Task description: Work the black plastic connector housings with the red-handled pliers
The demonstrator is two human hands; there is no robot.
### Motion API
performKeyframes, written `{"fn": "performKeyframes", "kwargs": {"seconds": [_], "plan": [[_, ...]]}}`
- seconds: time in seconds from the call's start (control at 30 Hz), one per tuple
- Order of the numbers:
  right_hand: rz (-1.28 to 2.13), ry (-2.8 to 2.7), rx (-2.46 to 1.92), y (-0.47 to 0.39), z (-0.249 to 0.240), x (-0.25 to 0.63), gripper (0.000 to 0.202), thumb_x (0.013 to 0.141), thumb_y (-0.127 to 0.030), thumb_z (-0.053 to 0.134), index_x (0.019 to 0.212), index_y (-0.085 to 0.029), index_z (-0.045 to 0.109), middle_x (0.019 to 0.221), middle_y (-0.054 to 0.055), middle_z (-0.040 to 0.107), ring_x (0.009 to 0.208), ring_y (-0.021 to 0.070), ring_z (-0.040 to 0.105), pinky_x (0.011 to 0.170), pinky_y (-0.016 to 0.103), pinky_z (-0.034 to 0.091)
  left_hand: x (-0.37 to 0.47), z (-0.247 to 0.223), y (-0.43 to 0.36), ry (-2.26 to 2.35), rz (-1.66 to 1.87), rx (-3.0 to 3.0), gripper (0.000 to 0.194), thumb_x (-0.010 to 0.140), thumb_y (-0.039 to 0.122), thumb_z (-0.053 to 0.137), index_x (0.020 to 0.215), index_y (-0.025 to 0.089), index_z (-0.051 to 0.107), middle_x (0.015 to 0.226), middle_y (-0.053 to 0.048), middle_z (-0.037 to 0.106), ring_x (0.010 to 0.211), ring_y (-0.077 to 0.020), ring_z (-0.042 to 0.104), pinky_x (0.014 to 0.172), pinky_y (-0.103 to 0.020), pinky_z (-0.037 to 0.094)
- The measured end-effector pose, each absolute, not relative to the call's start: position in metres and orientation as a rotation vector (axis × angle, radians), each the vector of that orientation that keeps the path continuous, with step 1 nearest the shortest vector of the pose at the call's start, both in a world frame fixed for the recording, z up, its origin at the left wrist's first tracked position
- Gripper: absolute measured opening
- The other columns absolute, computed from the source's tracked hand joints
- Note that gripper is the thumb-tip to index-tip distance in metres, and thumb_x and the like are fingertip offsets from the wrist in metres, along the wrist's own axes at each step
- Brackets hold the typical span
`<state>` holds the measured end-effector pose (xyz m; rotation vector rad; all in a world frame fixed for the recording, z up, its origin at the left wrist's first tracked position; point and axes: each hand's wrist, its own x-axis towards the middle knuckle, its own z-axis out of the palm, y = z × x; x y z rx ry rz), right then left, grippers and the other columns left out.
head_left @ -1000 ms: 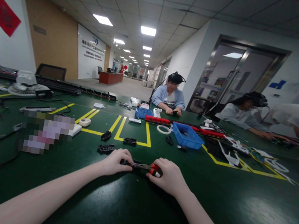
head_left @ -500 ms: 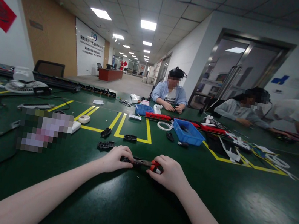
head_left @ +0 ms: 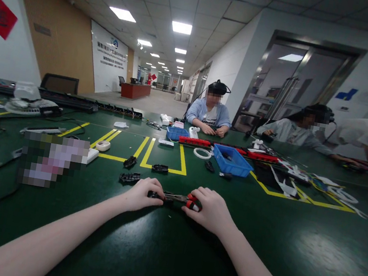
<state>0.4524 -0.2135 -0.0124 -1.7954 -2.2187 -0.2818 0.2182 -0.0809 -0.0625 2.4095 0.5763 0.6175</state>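
My left hand (head_left: pixel 144 194) is closed around a small black plastic part (head_left: pixel 168 200), mostly hidden by the fingers. In my right hand (head_left: pixel 209 209) are pliers (head_left: pixel 193 202) with red and black handles, their metal jaws pointing left. The jaws meet the black part just beyond my left fingertips; whether they grip it I cannot tell. Just behind my left hand lies a ridged black part (head_left: pixel 129 178). Two similar pieces lie farther back, one black part (head_left: pixel 129 162) to the left and another black part (head_left: pixel 159 168) on the yellow tape.
A blue bin (head_left: pixel 231 161) with dark items stands beyond my right hand, near a white ring (head_left: pixel 202 153) and red strips (head_left: pixel 194 141). A white tape roll (head_left: pixel 102 145) lies at left on the green table (head_left: pixel 135 261). A person (head_left: pixel 211 109) sits opposite; others work at right.
The pliers' jaws look slightly more parted and tilted than before, while both hands stay nearly in place. At right, a seated co-worker has raised a hand. The view has shifted slightly.
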Motion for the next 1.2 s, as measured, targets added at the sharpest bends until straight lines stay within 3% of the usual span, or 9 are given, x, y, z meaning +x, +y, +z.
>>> {"fn": "performKeyframes", "kwargs": {"seconds": [1.2], "plan": [[-0.19, -2.221, -1.802, -0.2119, -0.016, 0.4524, 0.028, 0.082, -0.048, 0.066, 0.089, -0.021, 0.064, 0.088, 0.005, 0.066, 0.078, 0.0191, 0.061, 0.067, 0.031, 0.044, 0.2173, -0.0625, -0.0799, 0.571, 0.596, 2.415, 0.015, 0.084, 0.037, 0.07, 0.093, 0.025, 0.074, 0.109, -0.004, 0.065, 0.102, -0.024, 0.059, 0.095, -0.039, 0.042]]}}
